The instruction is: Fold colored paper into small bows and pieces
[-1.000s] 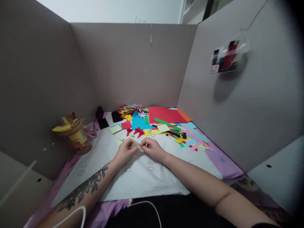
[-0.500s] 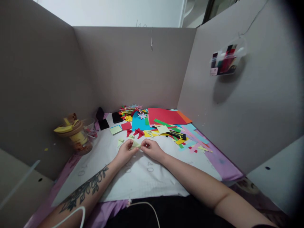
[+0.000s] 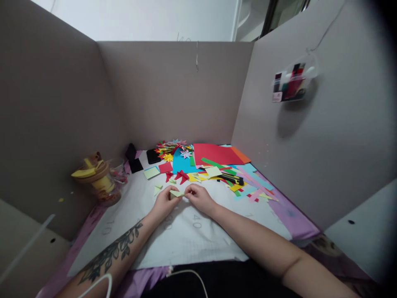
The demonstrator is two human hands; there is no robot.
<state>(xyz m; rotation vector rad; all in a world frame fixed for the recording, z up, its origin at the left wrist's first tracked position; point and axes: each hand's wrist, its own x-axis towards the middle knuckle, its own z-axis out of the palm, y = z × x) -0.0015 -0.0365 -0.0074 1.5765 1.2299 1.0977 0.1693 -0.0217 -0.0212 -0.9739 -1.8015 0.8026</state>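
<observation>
A small pale green folded paper (image 3: 176,193) is pinched between my two hands, just above the white sheet. My left hand (image 3: 165,202) has thumb and fingers closed on its left part. At its right tip, my right hand (image 3: 200,198) pinches with thumb and forefinger. Close beyond my hands lie light green folded pieces (image 3: 157,189) and red folded pieces (image 3: 182,177). A light green paper square (image 3: 151,172) and a red square (image 3: 165,167) lie farther back.
Colored strips (image 3: 252,182) and a black and yellow cutter (image 3: 231,178) lie to the right. Behind are large red paper (image 3: 217,154) and a pile of folded paper stars (image 3: 170,149). A brown and yellow pot (image 3: 101,178) stands left. Grey panels (image 3: 176,91) enclose three sides.
The folded paper has turned between my fingers, now showing a flatter, pointed shape. Both hands stay in nearly the same place; the view has shifted slightly.
</observation>
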